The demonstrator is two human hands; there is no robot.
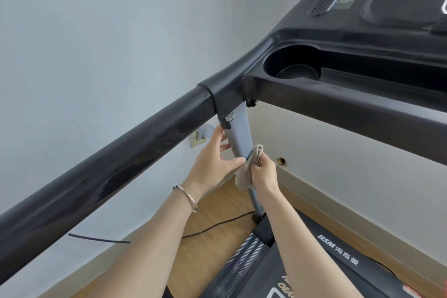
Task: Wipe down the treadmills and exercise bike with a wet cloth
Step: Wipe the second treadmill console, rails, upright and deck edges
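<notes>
1. The cloth (251,167), a beige wad, is pressed against the grey upright post (238,136) of the treadmill, partway down from the joint under the console. My right hand (263,172) has its grip fully closed around the cloth, bunching it against the post's right side.

2. My left hand (212,152) rests on the post's left side with its grip loosely open, fingers spread along the metal and the thumb tip touching the cloth; it holds nothing that I can see.

3. Risk, as I judge it: the cloth is balled up, so only a narrow patch meets the post, and the back face could be missed unless I wrap it round.

4. If the cloth is very wet, water could run down the post toward the base, where a black cable (217,225) trails across the wooden floor (212,201). A wall socket (197,140) sits just behind my left hand, near enough for drips or a stray wipe to reach it.

5. The bolts (251,103) at the joint above could snag the fabric on an upward stroke.

6. The handrail (121,159) shows streaks and droplets; a wet rail may be slippery.

7. Containers: the round cup holder (296,65) in the console tray (362,75) looks empty, though its far depth is in shadow.
</notes>
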